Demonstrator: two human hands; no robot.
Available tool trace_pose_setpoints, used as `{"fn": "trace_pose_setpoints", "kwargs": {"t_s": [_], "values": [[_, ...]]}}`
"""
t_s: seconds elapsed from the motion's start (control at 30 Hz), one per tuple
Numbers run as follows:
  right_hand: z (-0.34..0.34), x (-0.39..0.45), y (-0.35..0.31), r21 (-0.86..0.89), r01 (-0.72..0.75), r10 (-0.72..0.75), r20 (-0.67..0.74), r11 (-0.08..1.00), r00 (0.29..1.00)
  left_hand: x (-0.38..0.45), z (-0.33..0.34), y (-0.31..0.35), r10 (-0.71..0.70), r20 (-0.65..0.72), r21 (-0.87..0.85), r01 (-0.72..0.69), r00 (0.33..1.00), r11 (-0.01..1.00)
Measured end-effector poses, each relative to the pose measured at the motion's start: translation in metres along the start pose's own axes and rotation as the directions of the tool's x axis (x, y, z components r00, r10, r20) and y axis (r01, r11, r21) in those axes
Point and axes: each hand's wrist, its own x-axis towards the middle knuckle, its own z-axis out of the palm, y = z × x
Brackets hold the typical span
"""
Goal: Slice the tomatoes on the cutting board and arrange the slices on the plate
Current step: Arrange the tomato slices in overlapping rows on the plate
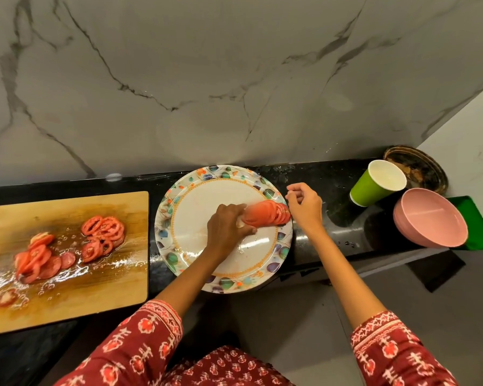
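The left hand (229, 222) curls its fingers against the near end of a fanned row of tomato slices (268, 215) on the plate (223, 282), while the right hand (304, 204), loosely curled and holding nothing, hovers just past the row's far end over the plate's right rim. Bare white plate lies ahead of and below the left fingers, black counter (326, 176) beyond the right. Well to the left, the wet cutting board (117, 288) carries more thin red slices (102, 234) in loose overlapping heaps.
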Motion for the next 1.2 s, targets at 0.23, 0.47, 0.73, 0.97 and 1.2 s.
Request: {"fn": "trace_pose_setpoints", "kwargs": {"t_s": [0.23,0.47,0.73,0.97,1.2], "values": [[0.023,-0.019,-0.015,0.013,0.089,-0.089,-0.022,0.996,0.996,-0.011,-0.019,-0.018,-0.002,-0.042,-0.021,0.001,0.999,1.000],[0.083,-0.060,-0.073,-0.320,0.315,-0.380,-0.167,0.894,0.910,-0.056,-0.072,-0.049,-0.022,-0.195,-0.033,0.016,0.981,0.999],[0.076,-0.059,-0.060,-0.238,0.004,-0.075,-0.289,0.971,0.954,-0.086,-0.134,-0.098,-0.077,-0.250,0.012,0.082,0.965,0.997],[0.038,-0.027,-0.030,-0.210,0.034,-0.060,-0.120,0.977,0.991,-0.041,-0.094,-0.057,-0.034,-0.061,-0.112,0.027,0.998,0.993],[0.035,0.018,-0.041,-0.311,0.252,-0.141,0.339,0.916,0.930,0.001,-0.050,-0.028,-0.103,0.061,-0.127,0.110,0.993,0.986]]}}
